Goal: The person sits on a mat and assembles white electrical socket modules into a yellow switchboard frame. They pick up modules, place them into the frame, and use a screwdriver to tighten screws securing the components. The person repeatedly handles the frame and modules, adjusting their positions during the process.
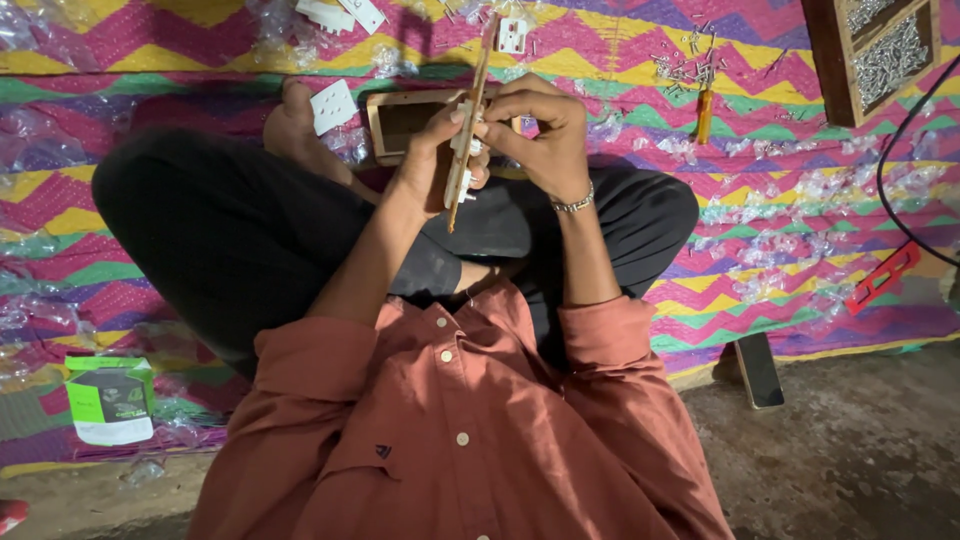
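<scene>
I sit cross-legged in black trousers and a rust shirt. My left hand [428, 158] grips a thin wooden board [478, 85], seen edge-on and held upright above my lap. White switch parts [460, 165] are set in the board. My right hand [545, 135], with a metal bracelet at the wrist, pinches the board from the other side at the level of the white parts. What sits under its fingertips is hidden.
On the zigzag mat lie a wooden frame [395, 120], a white switch plate [333, 105], loose screws [688, 66], an orange-handled screwdriver [705, 115], a wooden box of screws [885, 50], a red tool [882, 277], a phone [758, 370] and a green-white carton [110, 400]. A black cable [890, 160] runs at the right.
</scene>
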